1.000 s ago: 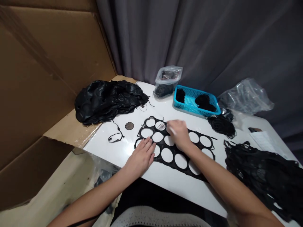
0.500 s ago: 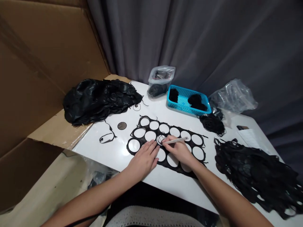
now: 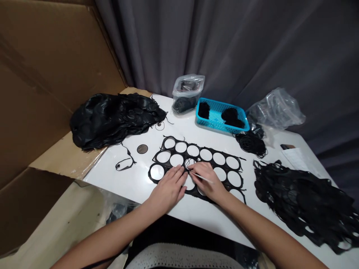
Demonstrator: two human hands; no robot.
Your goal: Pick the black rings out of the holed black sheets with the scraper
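A black rubber sheet (image 3: 213, 151) punched with round holes lies flat on the white table (image 3: 174, 209). My left hand (image 3: 168, 188) rests on its near left part, fingers stretched out flat and pressing it down. My right hand (image 3: 206, 181) is closed on a thin white stick (image 3: 201, 177), its tip touching a thin black ring (image 3: 190, 163) inside one of the holes, right beside my left fingertips.
A heap of black rubber sheets (image 3: 112, 117) lies at the back left and another heap (image 3: 303, 203) at the right. Behind stand a blue basket (image 3: 215, 119), a plastic bag of rings (image 3: 186, 93), a ring bundle (image 3: 251, 144), a crumpled bag (image 3: 276, 110). Cardboard (image 3: 42, 74) walls the left.
My right hand came back from the far row of holes to the middle of the sheet and tilted the stick down onto a ring. My left hand stayed flat on the sheet.
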